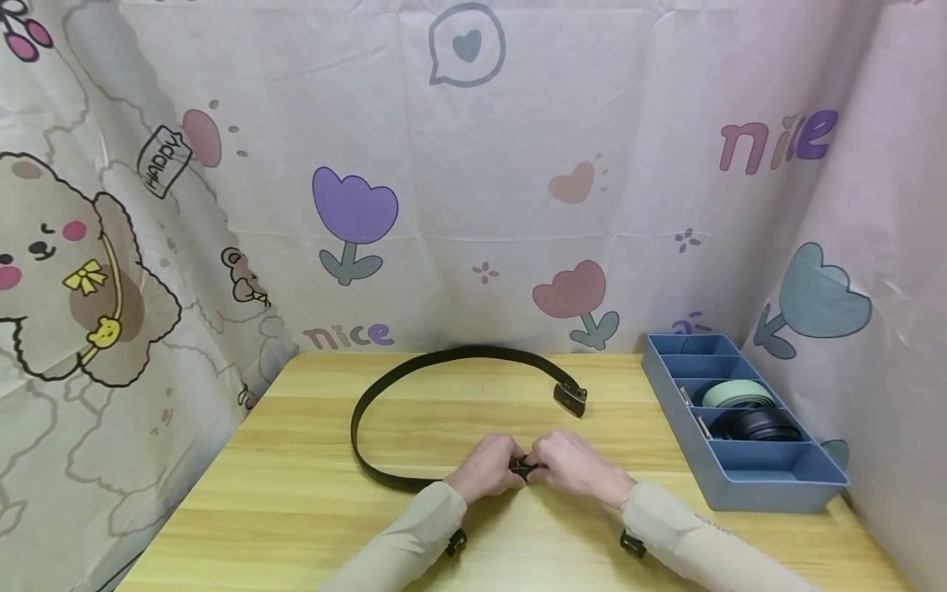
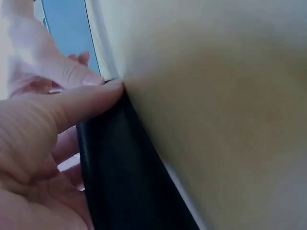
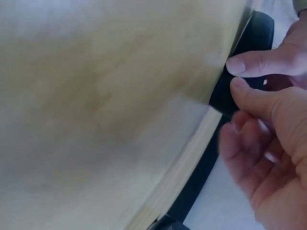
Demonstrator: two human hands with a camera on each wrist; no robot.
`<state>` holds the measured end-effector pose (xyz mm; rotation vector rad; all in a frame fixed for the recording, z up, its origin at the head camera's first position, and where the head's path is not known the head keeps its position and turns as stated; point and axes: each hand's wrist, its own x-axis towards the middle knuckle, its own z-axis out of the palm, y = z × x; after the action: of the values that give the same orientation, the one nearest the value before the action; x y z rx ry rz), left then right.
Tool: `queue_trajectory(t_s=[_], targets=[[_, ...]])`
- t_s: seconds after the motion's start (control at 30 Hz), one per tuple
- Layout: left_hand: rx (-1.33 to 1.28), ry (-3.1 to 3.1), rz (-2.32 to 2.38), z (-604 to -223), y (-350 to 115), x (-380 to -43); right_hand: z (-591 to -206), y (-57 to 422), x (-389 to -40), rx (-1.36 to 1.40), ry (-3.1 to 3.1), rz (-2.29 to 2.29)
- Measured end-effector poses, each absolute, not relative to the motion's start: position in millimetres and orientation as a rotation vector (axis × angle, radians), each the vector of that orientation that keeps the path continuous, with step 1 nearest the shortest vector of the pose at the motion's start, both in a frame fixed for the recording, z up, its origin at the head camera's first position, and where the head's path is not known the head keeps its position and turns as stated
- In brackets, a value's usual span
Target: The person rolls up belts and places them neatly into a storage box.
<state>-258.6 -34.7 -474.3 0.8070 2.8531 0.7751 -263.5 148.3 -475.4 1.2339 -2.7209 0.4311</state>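
Observation:
A black belt [image 1: 356, 419] lies in a wide loop on the table, its buckle [image 1: 570, 398] at the back right. Near the front of the table both hands meet at the belt's other end. My left hand [image 1: 484, 467] pinches the strap [image 2: 120, 167], thumb on top and fingers beneath. Right beside it my right hand [image 1: 573, 464] pinches the same end by the tip, its thumb close to the left thumb in the right wrist view. Part of the belt end [image 3: 223, 96] is hidden by the fingers.
At the right stands a blue divided box [image 1: 777, 495]. Its compartments hold a rolled light green belt [image 1: 728, 393] and a rolled black belt [image 1: 765, 425]. A printed curtain [image 1: 473, 164] hangs behind the wooden table [image 1: 281, 460] and along its sides.

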Motion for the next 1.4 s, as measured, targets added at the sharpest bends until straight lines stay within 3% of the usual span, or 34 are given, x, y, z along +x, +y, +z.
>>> queue_trajectory(t_s=[0.37, 0.57, 0.8, 1.1, 1.4], targets=[[1.010, 2.785, 0.678, -477, -41, -266, -476, 153, -274, 1.534, -2.601, 0.364], [0.894, 2.872, 0.753, -473, -33, -259, -472, 144, -261, 1.419, -2.610, 0.261], [0.865, 2.866, 0.759, -472, -32, -261, -473, 140, -251, 1.273, -2.749, 0.500], [1.171, 2.461, 0.633, -467, -51, -278, -479, 154, -273, 1.712, -2.514, 0.520], [1.193, 2.539, 0.626, -469, -49, -282, -476, 157, -278, 1.770, -2.568, 0.461]])
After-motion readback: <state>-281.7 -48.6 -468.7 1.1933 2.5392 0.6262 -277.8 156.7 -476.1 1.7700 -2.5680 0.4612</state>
